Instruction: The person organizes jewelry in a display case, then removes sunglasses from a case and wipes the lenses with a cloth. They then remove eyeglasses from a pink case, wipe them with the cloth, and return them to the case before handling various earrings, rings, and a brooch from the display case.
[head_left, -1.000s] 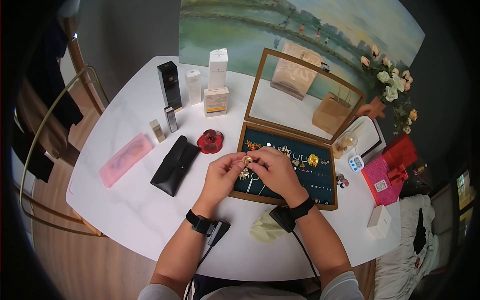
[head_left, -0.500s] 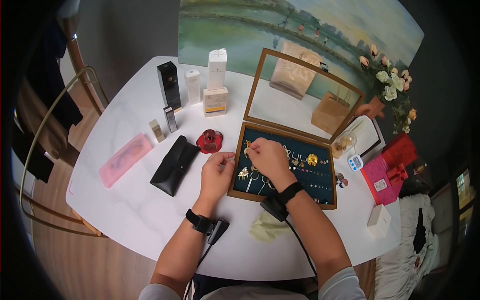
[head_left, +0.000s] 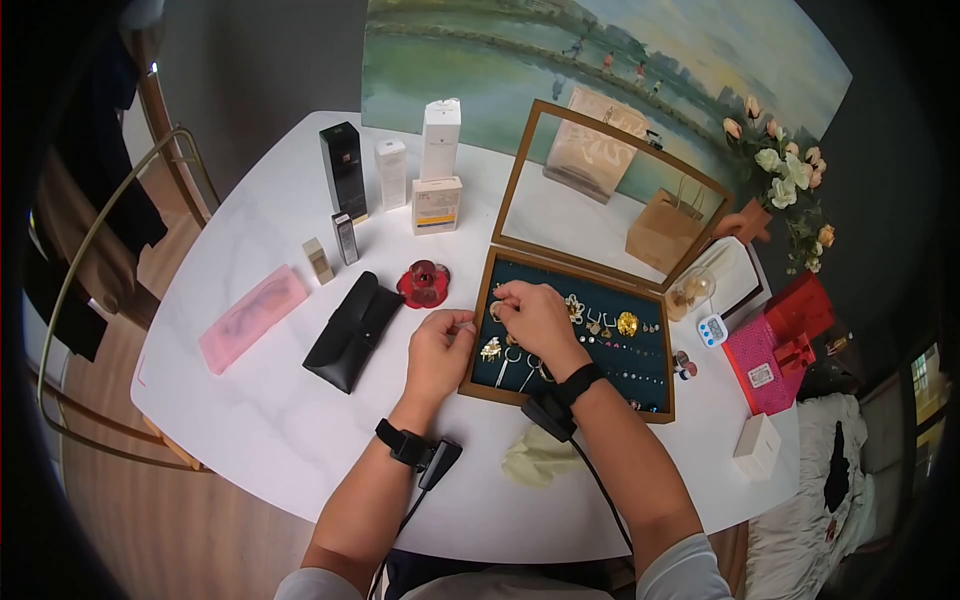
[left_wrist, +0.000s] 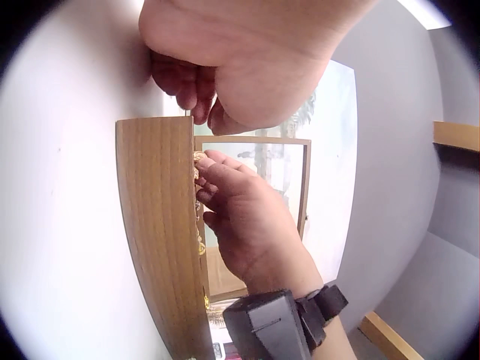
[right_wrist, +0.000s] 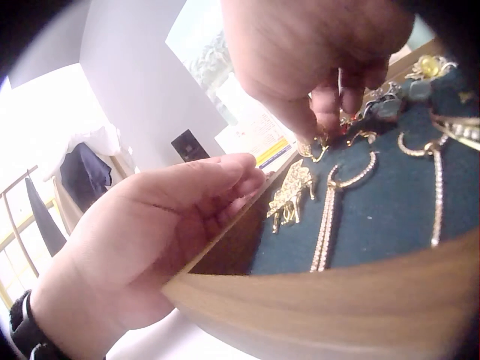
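A wooden jewelry box point(right_wrist: 322, 300) with a dark teal lining holds rows of earrings and other pieces, its glass lid point(head_left: 620, 138) raised. Over its left part, my right hand point(head_left: 545, 320) pinches a small gold earring point(left_wrist: 199, 159) between thumb and fingertips, close to the lining. Just beside the box's left wall is my left hand point(head_left: 437, 350), fingers loosely bent near the rim. Below the right fingertips in the right wrist view are a textured gold piece point(right_wrist: 292, 192) and a hoop earring with long sparkling strands point(right_wrist: 324, 225).
Left of the box lie a red flower-shaped piece point(head_left: 424, 284), a black case point(head_left: 350, 332) and a pink pouch point(head_left: 254, 318). Several cosmetic boxes stand behind them. A pale green cloth point(head_left: 540, 456) lies in front; a small timer point(head_left: 712, 330) and pink box point(head_left: 760, 368) are to the right.
My hands were together over the box, both at a round gold piece. They came apart: the left moved back to the box's left edge, the right went down toward the lining with the gold earring.
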